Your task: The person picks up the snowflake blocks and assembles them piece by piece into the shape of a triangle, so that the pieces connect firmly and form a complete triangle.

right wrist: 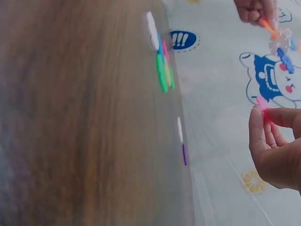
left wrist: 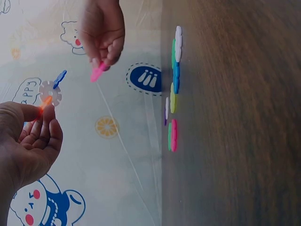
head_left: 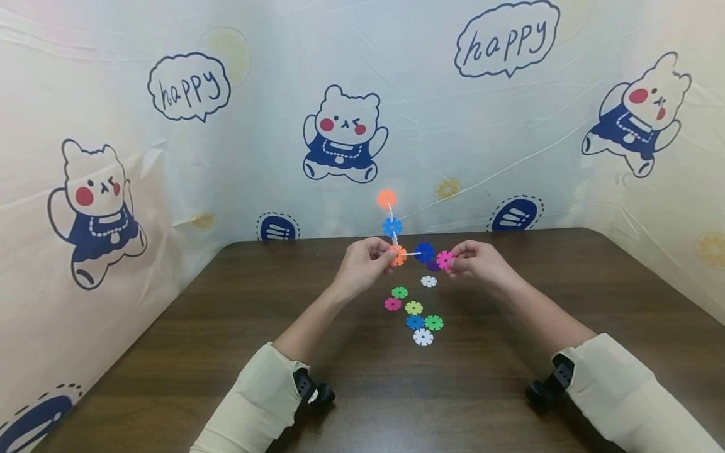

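Note:
My left hand (head_left: 364,265) pinches an orange notched disc (head_left: 400,255) between thumb and fingers, above the table. This disc belongs to a joined piece: a light blue disc (head_left: 392,226) and a top orange disc (head_left: 387,199) rise from it, linked by white discs seen nearly edge-on. A dark blue disc (head_left: 424,253) sticks out to the right on another white disc (left wrist: 50,93). My right hand (head_left: 483,263) pinches a single pink disc (head_left: 444,260) by its edge, close beside the dark blue one. In the left wrist view the pink disc is apart from the joined piece.
Loose discs lie on the brown table (head_left: 340,384) below the hands: a purple disc (head_left: 433,266), a white disc (head_left: 428,281), and several green, pink, yellow, blue and white ones in a cluster. A printed curtain (head_left: 255,157) hangs behind the table.

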Demonstrator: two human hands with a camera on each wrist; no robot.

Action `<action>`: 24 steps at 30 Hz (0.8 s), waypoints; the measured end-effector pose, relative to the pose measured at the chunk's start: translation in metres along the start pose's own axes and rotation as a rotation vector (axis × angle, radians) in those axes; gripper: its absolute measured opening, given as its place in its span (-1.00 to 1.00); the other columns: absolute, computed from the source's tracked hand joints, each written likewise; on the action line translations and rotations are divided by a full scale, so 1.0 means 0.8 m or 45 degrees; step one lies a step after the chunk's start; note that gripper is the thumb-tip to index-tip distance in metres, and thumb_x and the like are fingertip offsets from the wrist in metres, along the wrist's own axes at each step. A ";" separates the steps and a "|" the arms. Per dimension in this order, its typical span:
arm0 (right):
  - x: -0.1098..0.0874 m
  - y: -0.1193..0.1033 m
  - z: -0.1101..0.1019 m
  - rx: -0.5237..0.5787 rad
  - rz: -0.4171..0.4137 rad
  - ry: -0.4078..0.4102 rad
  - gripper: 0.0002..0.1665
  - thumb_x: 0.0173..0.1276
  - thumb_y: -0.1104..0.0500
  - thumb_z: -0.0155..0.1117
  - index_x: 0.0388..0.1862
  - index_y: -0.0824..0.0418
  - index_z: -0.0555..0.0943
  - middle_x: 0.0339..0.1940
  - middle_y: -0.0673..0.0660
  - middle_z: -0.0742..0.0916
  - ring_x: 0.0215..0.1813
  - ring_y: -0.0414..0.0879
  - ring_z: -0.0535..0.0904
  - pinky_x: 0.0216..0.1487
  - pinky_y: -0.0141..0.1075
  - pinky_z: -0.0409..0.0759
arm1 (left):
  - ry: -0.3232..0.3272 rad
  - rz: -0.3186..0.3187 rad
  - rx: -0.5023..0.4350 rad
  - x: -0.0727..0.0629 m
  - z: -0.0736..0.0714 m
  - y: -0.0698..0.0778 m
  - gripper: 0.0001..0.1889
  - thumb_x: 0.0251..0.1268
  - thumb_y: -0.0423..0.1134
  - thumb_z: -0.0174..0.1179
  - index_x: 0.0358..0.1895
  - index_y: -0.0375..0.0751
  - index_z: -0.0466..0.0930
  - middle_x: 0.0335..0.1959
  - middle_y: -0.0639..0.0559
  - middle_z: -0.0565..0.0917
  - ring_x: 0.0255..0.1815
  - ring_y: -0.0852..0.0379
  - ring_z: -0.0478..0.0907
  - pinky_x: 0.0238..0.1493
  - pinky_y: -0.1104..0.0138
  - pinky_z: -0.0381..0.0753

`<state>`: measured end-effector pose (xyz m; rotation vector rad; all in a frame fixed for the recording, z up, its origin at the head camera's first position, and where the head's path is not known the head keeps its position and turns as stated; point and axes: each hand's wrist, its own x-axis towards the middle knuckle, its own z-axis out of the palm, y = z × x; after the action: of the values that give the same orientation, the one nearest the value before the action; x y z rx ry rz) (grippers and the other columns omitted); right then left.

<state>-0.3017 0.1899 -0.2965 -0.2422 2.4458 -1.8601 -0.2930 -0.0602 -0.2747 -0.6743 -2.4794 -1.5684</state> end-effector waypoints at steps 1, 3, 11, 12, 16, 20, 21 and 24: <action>-0.003 -0.002 0.000 0.040 -0.008 0.000 -0.72 0.31 0.35 0.13 -0.05 0.46 0.37 -0.25 0.25 0.59 -0.20 0.06 0.62 -0.03 -0.15 0.54 | 0.003 0.004 0.001 0.000 0.000 0.000 -0.85 0.26 -0.25 0.18 -0.27 -0.29 0.60 -0.46 -0.11 0.62 -0.45 0.06 0.58 -0.49 0.38 0.49; -0.007 -0.006 0.001 0.123 -0.023 0.003 -0.73 0.31 0.37 0.12 -0.06 0.47 0.36 -0.27 0.22 0.60 -0.21 0.03 0.63 -0.04 -0.20 0.55 | 0.008 0.015 0.004 0.000 0.000 0.001 -0.85 0.26 -0.25 0.18 -0.28 -0.29 0.60 -0.50 -0.05 0.61 -0.46 0.07 0.58 -0.50 0.38 0.48; -0.017 -0.016 0.004 0.336 -0.099 0.031 -0.82 0.31 0.40 0.12 -0.16 0.37 0.34 -0.38 0.08 0.64 -0.32 -0.13 0.63 -0.07 -0.26 0.56 | -0.001 -0.011 -0.015 -0.001 0.001 0.001 -0.84 0.26 -0.24 0.18 -0.25 -0.30 0.60 -0.48 -0.04 0.61 -0.36 -0.12 0.60 -0.46 0.38 0.51; -0.018 -0.016 0.005 0.348 -0.117 0.028 -0.82 0.31 0.40 0.13 -0.17 0.36 0.35 -0.37 0.08 0.64 -0.31 -0.13 0.63 -0.07 -0.27 0.56 | -0.001 -0.011 -0.016 -0.001 0.001 0.001 -0.83 0.26 -0.24 0.18 -0.25 -0.30 0.60 -0.48 -0.05 0.61 -0.36 -0.12 0.60 -0.45 0.37 0.52; -0.020 -0.015 0.006 0.333 -0.191 0.015 -0.83 0.29 0.37 0.17 -0.20 0.33 0.38 -0.30 0.08 0.63 -0.26 -0.10 0.64 -0.08 -0.31 0.56 | 0.000 -0.010 -0.012 0.000 0.001 0.001 -0.83 0.26 -0.24 0.18 -0.26 -0.30 0.60 -0.47 -0.09 0.62 -0.39 -0.05 0.60 -0.39 0.27 0.56; -0.021 -0.013 0.007 0.298 -0.251 0.010 -0.85 0.29 0.35 0.18 -0.22 0.31 0.41 -0.26 0.08 0.63 -0.18 -0.03 0.64 -0.08 -0.34 0.55 | -0.003 -0.020 -0.009 0.000 0.000 0.002 -0.83 0.26 -0.24 0.18 -0.25 -0.30 0.60 -0.42 -0.19 0.63 -0.43 0.06 0.59 -0.41 0.29 0.55; -0.021 -0.013 0.008 0.293 -0.263 0.008 -0.85 0.29 0.36 0.18 -0.22 0.31 0.41 -0.26 0.08 0.63 -0.17 -0.03 0.64 -0.08 -0.34 0.55 | -0.005 -0.021 -0.011 0.000 0.000 0.002 -0.83 0.26 -0.24 0.18 -0.25 -0.30 0.60 -0.41 -0.20 0.63 -0.44 0.07 0.58 -0.43 0.32 0.54; -0.021 -0.012 0.008 0.291 -0.291 0.001 -0.87 0.29 0.37 0.17 -0.23 0.31 0.41 -0.26 0.07 0.64 -0.13 -0.04 0.64 -0.02 -0.29 0.53 | -0.012 -0.022 -0.018 0.000 0.000 0.003 -0.82 0.26 -0.24 0.18 -0.24 -0.31 0.61 -0.41 -0.19 0.63 -0.46 0.10 0.58 -0.49 0.39 0.49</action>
<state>-0.2834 0.1839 -0.2899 -0.5257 2.2598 -2.2078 -0.2917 -0.0598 -0.2728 -0.6654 -2.4898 -1.5941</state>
